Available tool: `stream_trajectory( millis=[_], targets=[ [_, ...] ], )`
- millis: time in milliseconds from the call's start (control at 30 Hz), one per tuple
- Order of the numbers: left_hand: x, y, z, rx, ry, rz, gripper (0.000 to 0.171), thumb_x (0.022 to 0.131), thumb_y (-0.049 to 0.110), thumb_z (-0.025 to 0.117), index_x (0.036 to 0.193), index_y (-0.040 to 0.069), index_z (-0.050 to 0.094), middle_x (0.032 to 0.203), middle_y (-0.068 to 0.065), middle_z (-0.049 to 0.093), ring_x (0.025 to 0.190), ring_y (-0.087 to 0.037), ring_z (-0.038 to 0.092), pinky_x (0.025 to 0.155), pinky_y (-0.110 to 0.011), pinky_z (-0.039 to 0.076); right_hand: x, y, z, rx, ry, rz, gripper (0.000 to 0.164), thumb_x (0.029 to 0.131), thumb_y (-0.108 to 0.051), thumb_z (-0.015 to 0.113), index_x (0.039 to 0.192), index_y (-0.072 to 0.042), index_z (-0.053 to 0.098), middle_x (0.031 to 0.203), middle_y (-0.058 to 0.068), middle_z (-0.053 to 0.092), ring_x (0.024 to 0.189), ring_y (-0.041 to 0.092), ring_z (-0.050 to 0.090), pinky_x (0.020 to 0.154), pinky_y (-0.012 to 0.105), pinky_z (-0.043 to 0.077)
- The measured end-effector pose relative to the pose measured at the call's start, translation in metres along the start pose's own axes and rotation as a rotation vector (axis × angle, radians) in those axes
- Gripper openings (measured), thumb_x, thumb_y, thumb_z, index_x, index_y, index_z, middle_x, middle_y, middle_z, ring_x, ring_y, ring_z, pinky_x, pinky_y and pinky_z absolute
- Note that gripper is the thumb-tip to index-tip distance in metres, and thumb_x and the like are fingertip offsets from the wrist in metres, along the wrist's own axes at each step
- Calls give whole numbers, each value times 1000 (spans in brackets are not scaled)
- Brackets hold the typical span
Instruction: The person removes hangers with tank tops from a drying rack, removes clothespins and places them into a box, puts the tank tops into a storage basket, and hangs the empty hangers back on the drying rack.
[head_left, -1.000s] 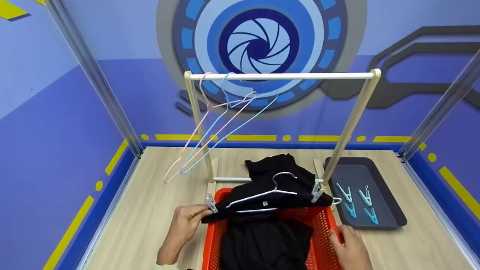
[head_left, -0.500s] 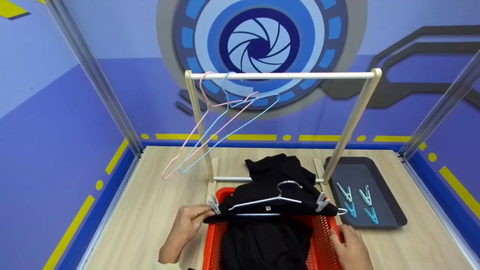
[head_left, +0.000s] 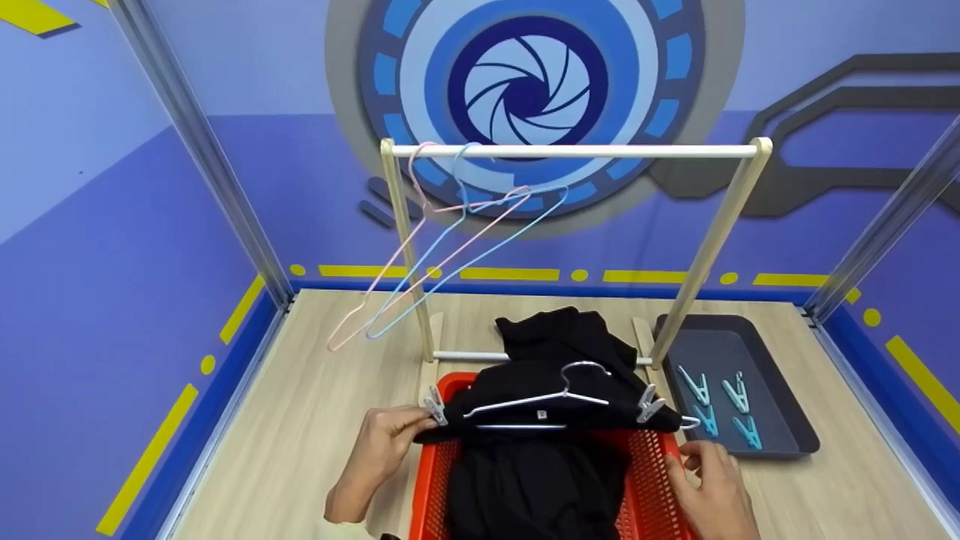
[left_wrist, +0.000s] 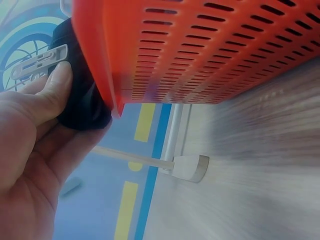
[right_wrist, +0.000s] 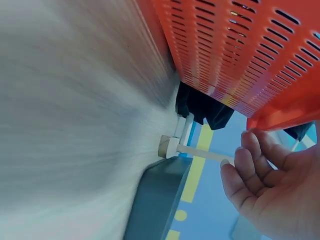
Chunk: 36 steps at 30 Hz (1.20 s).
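A black garment [head_left: 495,386] on a white clip hanger [head_left: 517,406] lies across the far end of a red basket [head_left: 421,495]. One grey clip [head_left: 435,406] grips its left end and another grey clip [head_left: 649,405] its right. My left hand [head_left: 382,442] pinches the garment's left end beside the clip; thumb and fingers around the black cloth [left_wrist: 82,100] show in the left wrist view. Beside the basket's right rim is my right hand [head_left: 712,487]. Its fingers curl loosely with nothing in them in the right wrist view. More black cloth [head_left: 532,487] fills the basket.
Behind the basket stands a clothes rack [head_left: 600,151] with a pink hanger [head_left: 390,259] and a blue hanger [head_left: 517,232] at its left. To the right, a dark grey tray [head_left: 712,337] holds several teal clothespins [head_left: 735,391]. Walls enclose the table [head_left: 262,450].
The hanger and garment have shifted slightly right and nearer, my left hand still pinching the cloth. My right hand's fingers have loosened at the basket's rim. The view has turned slightly left.
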<state>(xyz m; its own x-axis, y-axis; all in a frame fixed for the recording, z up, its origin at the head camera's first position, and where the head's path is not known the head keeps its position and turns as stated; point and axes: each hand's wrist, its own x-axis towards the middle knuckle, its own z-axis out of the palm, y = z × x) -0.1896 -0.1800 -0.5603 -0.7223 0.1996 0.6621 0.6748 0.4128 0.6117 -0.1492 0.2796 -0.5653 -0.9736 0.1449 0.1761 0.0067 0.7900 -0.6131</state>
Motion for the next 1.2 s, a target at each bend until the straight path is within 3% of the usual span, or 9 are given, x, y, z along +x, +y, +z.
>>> stream_trajectory(
  millis=[133,233,333,433,700,1200],
  targets=[
    [-1,0,1,-2,10,-6,13,84,-4,84,88,8,83,87,1,78,76,-13,74,69,-17,58,8,-4,-14,60,143,-96,21,99,-12,74,115,0,67,107,11,63,99,24,58,85,32,46],
    [-1,0,2,1,13,-9,13,84,-4,84,88,9,83,86,2,78,75,-12,74,68,-18,57,18,-10,-27,136,189,-189,28,98,-8,77,123,0,67,117,13,66,106,9,59,93,17,42],
    [-2,0,2,8,19,-8,13,84,-4,84,87,9,82,85,2,78,74,-11,73,66,-18,57,28,-18,-37,224,164,-262,35,99,-7,77,131,-1,67,126,12,68,110,-7,54,96,5,37],
    [-2,0,2,16,30,-5,14,84,-4,84,86,9,81,84,3,77,72,-10,72,65,-18,57,36,-25,-42,276,100,-300,41,101,-10,76,139,-4,64,133,13,67,116,-10,54,97,4,37],
    [-3,0,5,5,59,24,15,84,-5,83,88,9,81,83,2,76,69,-11,69,64,-18,55,47,-34,-32,369,-49,-336,50,99,-10,79,145,-4,61,140,11,67,123,4,62,100,9,44],
    [-3,0,6,11,55,10,16,84,-4,83,86,11,80,81,4,75,66,-11,66,62,-18,53,49,-39,-22,413,-17,-275,24,97,0,77,119,-4,73,108,3,74,93,8,71,80,16,55]
  ],
)
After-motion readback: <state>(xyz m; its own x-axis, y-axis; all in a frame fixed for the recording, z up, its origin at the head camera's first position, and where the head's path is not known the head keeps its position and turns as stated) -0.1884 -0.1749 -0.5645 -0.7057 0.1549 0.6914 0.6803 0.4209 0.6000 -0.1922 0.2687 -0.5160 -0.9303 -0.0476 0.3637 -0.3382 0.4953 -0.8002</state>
